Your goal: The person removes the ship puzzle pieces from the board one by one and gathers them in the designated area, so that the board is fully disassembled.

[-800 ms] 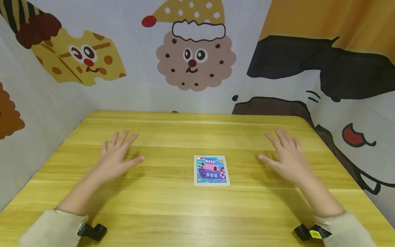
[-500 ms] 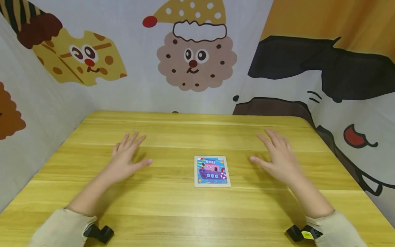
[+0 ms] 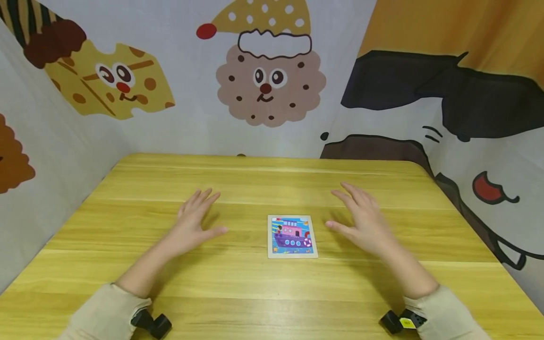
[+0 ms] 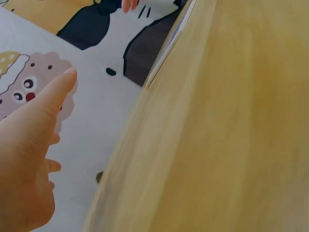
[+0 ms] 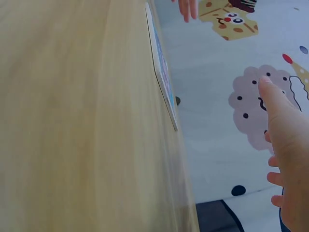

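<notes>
A small square picture puzzle (image 3: pixel 292 237) with a pale border lies flat near the middle of the table; its picture is a purple and pink boat on blue. To its left my left hand (image 3: pixel 193 224) hovers over the wood, fingers spread and thumb pointing toward the puzzle. On the other side my right hand (image 3: pixel 365 222) mirrors it, somewhat closer, also spread and holding nothing. Seen edge-on, the puzzle (image 5: pixel 161 67) shows as a thin board in the right wrist view, with the thumb of the right hand (image 5: pixel 289 140) apart from it.
The yellow wood-grain table (image 3: pixel 272 293) has rounded far corners. Behind it hangs a white cloth backdrop (image 3: pixel 182 132) printed with cartoon food and an animal. Each wrist wears a black camera, the left camera (image 3: pixel 152 323) and the right camera (image 3: pixel 399 322), below beige sleeves.
Both hands have moved inward from the sides toward the puzzle, the left one rightward and the right one leftward. The puzzle has stayed in place on the table.
</notes>
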Tool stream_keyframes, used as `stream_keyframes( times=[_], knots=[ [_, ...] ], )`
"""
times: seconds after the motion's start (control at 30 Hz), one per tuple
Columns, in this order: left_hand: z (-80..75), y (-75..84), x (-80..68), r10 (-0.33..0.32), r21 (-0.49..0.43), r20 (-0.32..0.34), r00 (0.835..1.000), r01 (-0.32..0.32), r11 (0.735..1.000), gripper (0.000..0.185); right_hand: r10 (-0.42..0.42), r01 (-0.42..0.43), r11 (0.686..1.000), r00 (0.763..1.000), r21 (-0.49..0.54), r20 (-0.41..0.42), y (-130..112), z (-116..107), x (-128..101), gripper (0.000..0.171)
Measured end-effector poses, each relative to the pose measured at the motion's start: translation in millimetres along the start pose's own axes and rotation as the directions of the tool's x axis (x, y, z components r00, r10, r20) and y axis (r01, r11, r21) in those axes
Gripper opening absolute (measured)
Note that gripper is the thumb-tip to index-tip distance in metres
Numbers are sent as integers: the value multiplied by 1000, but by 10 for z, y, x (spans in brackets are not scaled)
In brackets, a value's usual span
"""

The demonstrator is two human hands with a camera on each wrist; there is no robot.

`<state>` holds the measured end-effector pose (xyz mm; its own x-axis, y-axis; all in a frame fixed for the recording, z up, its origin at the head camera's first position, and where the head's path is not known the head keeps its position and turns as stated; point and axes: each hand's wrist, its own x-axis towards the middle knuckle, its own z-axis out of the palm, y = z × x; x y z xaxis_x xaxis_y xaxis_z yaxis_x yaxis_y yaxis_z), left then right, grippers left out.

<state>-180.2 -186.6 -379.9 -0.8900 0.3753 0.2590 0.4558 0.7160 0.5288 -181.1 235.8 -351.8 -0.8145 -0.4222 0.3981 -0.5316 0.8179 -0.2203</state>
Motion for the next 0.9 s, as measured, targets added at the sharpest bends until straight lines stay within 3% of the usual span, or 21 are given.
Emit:
stream_keyframes(
  times=[0.23,0.53,0.9],
  knots=[
    [168,122,39,23,-22,41,999,-22,1000,92,-42,41,998,999,51,27,-129,81,60,75],
    [368,217,117,72,-29,47,996,-70,997,92,-79,71,986,996,151,45,-264,208,167,75],
    [561,293,213,88,-35,99,991,-84,996,101,-164,147,946,986,290,34,-395,369,328,71]
  ],
)
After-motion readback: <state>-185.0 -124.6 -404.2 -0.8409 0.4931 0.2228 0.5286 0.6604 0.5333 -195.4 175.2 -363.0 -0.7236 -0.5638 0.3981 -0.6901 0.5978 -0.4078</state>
